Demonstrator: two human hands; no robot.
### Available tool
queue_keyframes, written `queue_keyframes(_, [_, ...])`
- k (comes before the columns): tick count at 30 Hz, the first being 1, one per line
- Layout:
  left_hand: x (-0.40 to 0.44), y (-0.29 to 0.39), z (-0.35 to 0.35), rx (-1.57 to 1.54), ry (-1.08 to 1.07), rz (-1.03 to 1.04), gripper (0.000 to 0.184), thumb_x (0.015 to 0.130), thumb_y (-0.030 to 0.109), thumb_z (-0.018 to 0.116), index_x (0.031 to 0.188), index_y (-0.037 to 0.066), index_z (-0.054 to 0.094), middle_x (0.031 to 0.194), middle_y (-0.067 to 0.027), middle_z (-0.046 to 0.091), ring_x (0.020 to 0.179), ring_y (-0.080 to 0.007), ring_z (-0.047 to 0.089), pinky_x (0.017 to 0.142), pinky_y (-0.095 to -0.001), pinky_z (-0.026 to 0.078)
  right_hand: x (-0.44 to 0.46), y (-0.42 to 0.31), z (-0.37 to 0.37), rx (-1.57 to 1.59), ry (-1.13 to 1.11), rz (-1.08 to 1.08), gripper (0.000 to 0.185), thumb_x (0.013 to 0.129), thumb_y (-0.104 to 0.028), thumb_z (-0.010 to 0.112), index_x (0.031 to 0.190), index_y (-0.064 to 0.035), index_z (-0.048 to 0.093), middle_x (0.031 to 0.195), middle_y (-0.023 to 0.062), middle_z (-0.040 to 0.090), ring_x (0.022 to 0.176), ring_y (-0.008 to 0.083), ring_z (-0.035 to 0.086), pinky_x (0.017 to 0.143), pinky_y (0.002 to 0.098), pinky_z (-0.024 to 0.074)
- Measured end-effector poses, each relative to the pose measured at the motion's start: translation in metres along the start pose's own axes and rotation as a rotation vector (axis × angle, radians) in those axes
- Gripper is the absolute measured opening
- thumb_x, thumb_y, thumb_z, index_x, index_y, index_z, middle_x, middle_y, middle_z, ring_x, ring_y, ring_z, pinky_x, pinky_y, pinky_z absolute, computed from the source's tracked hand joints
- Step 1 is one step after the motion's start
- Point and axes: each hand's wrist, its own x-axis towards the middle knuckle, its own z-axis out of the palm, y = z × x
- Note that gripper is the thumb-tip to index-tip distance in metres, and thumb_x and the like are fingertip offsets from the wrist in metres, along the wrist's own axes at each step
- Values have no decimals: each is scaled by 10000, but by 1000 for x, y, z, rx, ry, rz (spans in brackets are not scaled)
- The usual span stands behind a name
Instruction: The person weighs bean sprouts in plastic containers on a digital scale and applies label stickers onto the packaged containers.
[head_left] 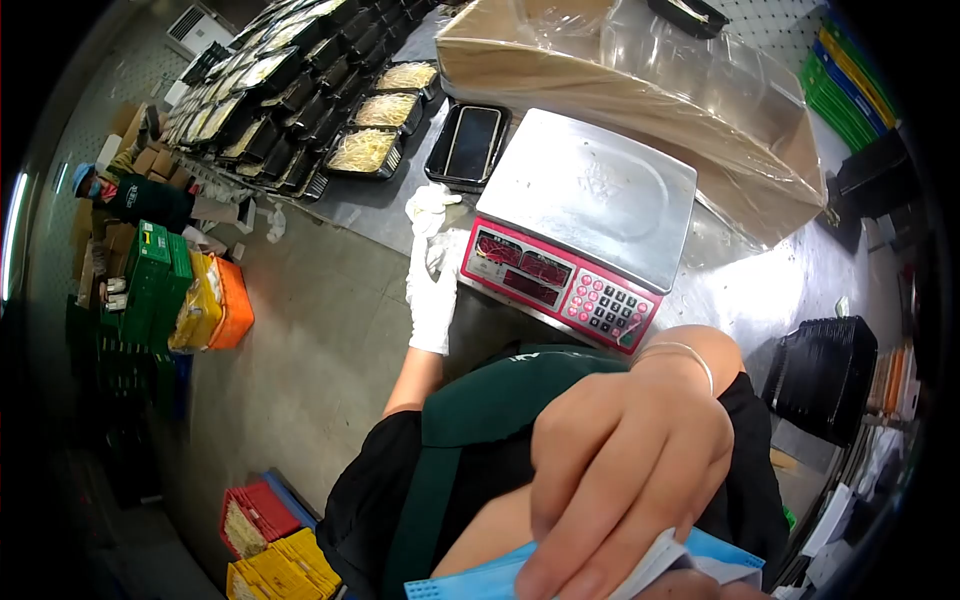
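Observation:
My left hand [433,285], in a white glove, rests at the table edge beside the left side of the red and silver scale [590,195]. Its fingers are bent, and a crumpled white glove [432,203] lies at its fingertips; whether it grips this is unclear. My bare right hand [625,460] is close to the camera, its fingers closed on the blue face mask [480,578] at the bottom. Behind the scale's left corner, a phone [472,143] lies in a black tray [437,165]. The scale's plate carries nothing.
Many black trays of pale sprouts [365,151] stand stacked at the back left. A plastic-lined carton [640,110] sits behind the scale, and black trays [822,375] are stacked at right. Crates [232,303] and a person [140,197] are at far left.

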Motion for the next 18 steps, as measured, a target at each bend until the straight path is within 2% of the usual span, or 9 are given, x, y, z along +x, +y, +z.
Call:
queue_keyframes(1, [-1,3,-1,3,14,-21,564,780,113,581,1291,60,350,1100,-176,553,1002,-258,547,870,-340,420,1,1,-3,12,50,-9,324,894,-160,380,981,41,618,1008,191,604,793,230,555,597,288,392])
queue_keyframes(3, [-6,-5,-4,2,13,-97,565,776,104,587,1288,59,353,1093,-172,556,998,-251,548,867,-338,421,10,-3,-28,-179,-350,-60,321,892,-160,392,974,57,613,1013,196,600,792,230,551,619,290,407])
queue_keyframes(6, [-4,-1,-4,-93,28,-96,579,764,83,592,1292,70,353,1078,-162,567,999,-241,551,856,-328,426,4,0,-33,-165,-373,8,296,880,-154,424,976,53,613,1008,190,603,786,232,552,633,285,417])
queue_keyframes(11, [-5,-2,-5,-60,55,-73,581,770,111,594,1295,59,348,1082,-138,574,993,-225,557,857,-315,423,-5,4,-39,-235,-473,153,290,868,-193,480,984,41,607,978,161,615,731,221,561,605,280,417])
queue_keyframes(12, [-5,-3,-5,-75,54,-76,579,774,118,592,1293,50,346,1082,-139,573,993,-220,556,857,-312,423,-3,0,-40,-207,-467,207,243,822,-141,543,963,52,588,964,146,597,740,261,546,604,323,417])
queue_keyframes(13, [-5,-1,-5,-90,54,-79,577,777,125,591,1291,41,344,1082,-139,573,994,-216,556,857,-309,423,-1,-3,-40,-204,-473,215,243,822,-141,543,963,52,588,964,146,597,740,261,546,604,323,417])
queue_keyframes(17, [-8,8,-8,-288,51,-112,555,792,117,573,1279,-7,338,1068,-116,575,972,-192,555,862,-289,422,0,-9,-47,-262,-454,311,235,811,-165,574,936,33,600,942,124,610,743,258,563,634,321,432])
queue_keyframes(18, [-8,11,-7,-489,41,-99,482,813,124,547,1241,-23,380,1075,-120,568,976,-189,549,848,-278,428,-2,-7,-51,-265,-448,318,229,803,-161,586,930,28,604,933,117,614,746,256,567,644,323,437])
